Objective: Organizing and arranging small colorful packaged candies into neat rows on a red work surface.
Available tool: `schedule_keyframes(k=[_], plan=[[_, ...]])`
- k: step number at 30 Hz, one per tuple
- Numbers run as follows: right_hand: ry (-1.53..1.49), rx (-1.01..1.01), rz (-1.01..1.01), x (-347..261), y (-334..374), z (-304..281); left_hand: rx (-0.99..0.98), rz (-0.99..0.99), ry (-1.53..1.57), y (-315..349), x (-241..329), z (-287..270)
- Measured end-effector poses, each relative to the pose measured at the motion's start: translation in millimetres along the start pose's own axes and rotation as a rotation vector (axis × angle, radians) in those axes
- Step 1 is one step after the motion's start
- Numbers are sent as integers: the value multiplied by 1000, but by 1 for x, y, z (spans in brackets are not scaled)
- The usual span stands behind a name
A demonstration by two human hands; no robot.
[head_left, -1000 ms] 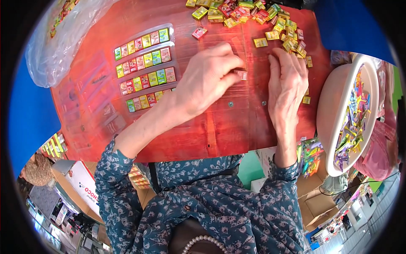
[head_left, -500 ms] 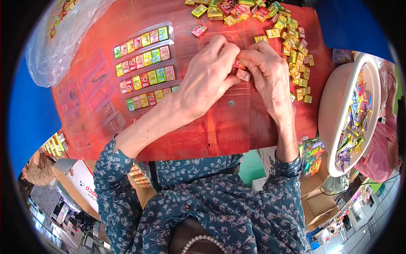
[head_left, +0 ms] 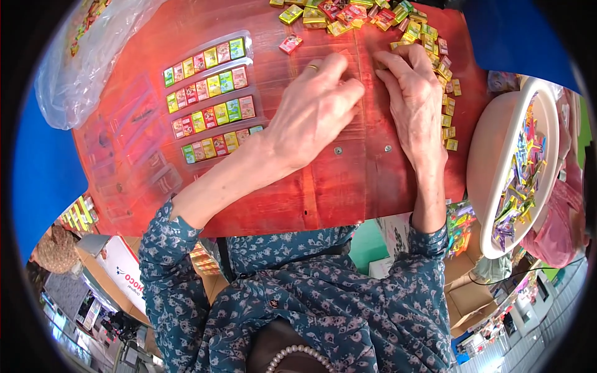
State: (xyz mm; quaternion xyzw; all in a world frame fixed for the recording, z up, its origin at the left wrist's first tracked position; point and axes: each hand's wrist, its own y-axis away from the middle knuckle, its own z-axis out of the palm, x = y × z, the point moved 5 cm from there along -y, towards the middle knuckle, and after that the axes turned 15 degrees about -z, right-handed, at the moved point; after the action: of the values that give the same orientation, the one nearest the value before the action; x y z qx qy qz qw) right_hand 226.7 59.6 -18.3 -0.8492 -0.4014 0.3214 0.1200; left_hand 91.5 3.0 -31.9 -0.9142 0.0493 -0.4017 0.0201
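Left grip [head_left: 318, 105] curled | forearm [head_left: 217, 186] partly hides box row [head_left: 214, 147] | basin [head_left: 488, 161] beside table [head_left: 280, 208]

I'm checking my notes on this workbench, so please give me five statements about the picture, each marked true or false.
1. The left hand is inside the tub. False: it is over the red table, and the tub stands to the right.
2. The left hand wears a ring. True.
3. The rows of small boxes lie to the left of the left hand. True.
4. The clear plastic bag is at the table's right edge. False: the clear plastic bag is at the upper left.
5. The right hand is beside the loose boxes. True.
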Motion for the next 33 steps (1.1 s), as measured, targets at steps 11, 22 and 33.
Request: schedule_keyframes(k=[11,22,33], plan=[[-134,-136,93,-20,18,-3,-54,-110,27,9,-6,-22],[-237,-129,126,-29,27,-3,-227,-94,-12,1,-16,-25],[-336,-109,203,-35,29,16,-200,-47,70,-1,-12,-23]])
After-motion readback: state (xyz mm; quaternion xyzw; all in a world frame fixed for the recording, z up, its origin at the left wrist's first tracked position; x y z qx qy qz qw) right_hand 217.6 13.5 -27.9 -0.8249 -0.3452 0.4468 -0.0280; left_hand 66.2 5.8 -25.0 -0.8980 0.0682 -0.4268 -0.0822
